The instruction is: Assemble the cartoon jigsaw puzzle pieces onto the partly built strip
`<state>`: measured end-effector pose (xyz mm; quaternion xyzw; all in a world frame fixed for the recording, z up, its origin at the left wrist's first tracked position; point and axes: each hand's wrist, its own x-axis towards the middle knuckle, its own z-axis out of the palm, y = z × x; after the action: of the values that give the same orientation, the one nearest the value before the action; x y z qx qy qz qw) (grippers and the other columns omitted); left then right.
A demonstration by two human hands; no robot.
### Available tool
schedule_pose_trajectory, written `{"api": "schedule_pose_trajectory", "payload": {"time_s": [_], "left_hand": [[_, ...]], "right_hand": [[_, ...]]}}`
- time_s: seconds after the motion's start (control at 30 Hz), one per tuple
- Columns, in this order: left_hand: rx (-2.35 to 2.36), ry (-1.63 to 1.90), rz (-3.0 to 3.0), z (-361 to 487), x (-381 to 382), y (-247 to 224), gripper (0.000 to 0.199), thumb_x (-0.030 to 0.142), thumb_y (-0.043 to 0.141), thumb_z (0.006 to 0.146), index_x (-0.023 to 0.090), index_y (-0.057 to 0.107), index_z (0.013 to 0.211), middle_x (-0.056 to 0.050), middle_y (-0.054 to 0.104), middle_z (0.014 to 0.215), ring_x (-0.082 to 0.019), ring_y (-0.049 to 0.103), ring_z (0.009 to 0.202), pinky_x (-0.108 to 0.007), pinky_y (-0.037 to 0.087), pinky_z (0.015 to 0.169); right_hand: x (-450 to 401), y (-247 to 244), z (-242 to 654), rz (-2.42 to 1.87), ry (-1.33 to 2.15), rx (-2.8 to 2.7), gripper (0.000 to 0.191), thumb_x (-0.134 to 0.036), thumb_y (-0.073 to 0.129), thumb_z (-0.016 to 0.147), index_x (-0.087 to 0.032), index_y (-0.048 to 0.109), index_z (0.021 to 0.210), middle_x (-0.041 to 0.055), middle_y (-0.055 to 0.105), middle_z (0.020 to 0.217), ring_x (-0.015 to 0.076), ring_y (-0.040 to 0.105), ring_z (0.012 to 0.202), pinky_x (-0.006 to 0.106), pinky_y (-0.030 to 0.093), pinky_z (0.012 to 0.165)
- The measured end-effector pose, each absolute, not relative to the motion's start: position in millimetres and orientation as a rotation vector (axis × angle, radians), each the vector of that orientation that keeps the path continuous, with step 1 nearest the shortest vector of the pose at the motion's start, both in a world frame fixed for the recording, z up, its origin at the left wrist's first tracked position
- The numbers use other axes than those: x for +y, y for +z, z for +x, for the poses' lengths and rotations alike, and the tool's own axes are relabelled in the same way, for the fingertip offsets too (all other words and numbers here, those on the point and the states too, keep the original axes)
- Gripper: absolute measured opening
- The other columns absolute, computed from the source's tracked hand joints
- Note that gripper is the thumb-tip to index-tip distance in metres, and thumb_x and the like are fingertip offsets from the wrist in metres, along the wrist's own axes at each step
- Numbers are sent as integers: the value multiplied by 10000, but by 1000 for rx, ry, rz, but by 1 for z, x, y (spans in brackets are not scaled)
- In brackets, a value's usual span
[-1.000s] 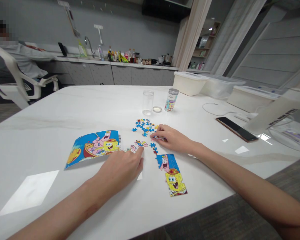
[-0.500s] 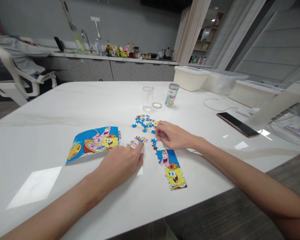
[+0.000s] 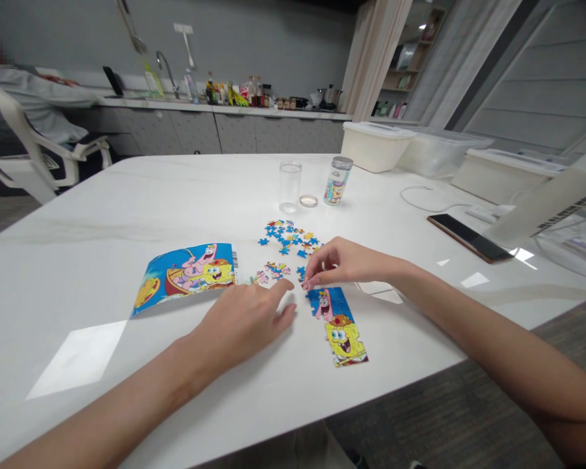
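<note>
Between the thumb and fingers of my right hand (image 3: 346, 260) is a small pink puzzle piece (image 3: 307, 284), held just above the upper left of the joined puzzle section (image 3: 339, 326). That section shows a pink starfish and a yellow sponge character. My left hand (image 3: 249, 312) hovers low over the table, index finger and thumb apart, with nothing in it. Beyond its fingertips lie a few pink and blue pieces (image 3: 276, 270). A loose pile of puzzle pieces (image 3: 286, 238) is spread farther back. The curved picture sheet (image 3: 190, 273) rests left of my left hand.
A clear jar (image 3: 290, 187), its lid (image 3: 308, 201) and a printed canister (image 3: 338, 181) stand behind the pieces. On the right are a phone (image 3: 469, 238), a white cable (image 3: 420, 202) and storage boxes (image 3: 376, 146). A person (image 3: 43, 98) sits at far left.
My right hand has moved from the loose pieces towards the joined section, bringing a pink piece. My left hand has lifted off the small pieces and its thumb and index have spread.
</note>
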<state>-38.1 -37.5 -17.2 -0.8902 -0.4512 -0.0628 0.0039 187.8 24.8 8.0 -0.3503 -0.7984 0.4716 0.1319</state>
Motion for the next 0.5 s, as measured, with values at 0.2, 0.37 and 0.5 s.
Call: {"api": "schedule_pose_trajectory", "payload": {"time_s": [0.2, 0.37, 0.5], "left_hand": [[-1518, -553, -2995, -34, -38, -14, 242, 363, 501, 925, 199, 632, 1045, 116, 347, 418, -115, 393, 395, -229, 318, 497], [-1512, -750, -3027, -34, -36, -14, 230, 358, 507, 926, 196, 627, 1036, 141, 224, 429, -91, 266, 382, -209, 284, 492], [-1388, -756, -3075, -34, -36, -17, 162, 323, 558, 902, 204, 665, 931, 129, 237, 430, -80, 262, 391, -200, 253, 476]], "right_hand": [[23, 5, 187, -956, 1554, -2225, 189, -304, 729, 775, -149, 723, 884, 41, 720, 797, 104, 587, 646, 236, 431, 578], [24, 4, 187, -935, 1578, -2224, 138, -271, 732, 774, -151, 690, 828, 11, 696, 746, 82, 551, 596, 223, 416, 560], [23, 4, 187, -883, 1520, -2339, 104, -227, 677, 807, -144, 717, 856, 16, 692, 754, 78, 514, 582, 226, 398, 551]]}}
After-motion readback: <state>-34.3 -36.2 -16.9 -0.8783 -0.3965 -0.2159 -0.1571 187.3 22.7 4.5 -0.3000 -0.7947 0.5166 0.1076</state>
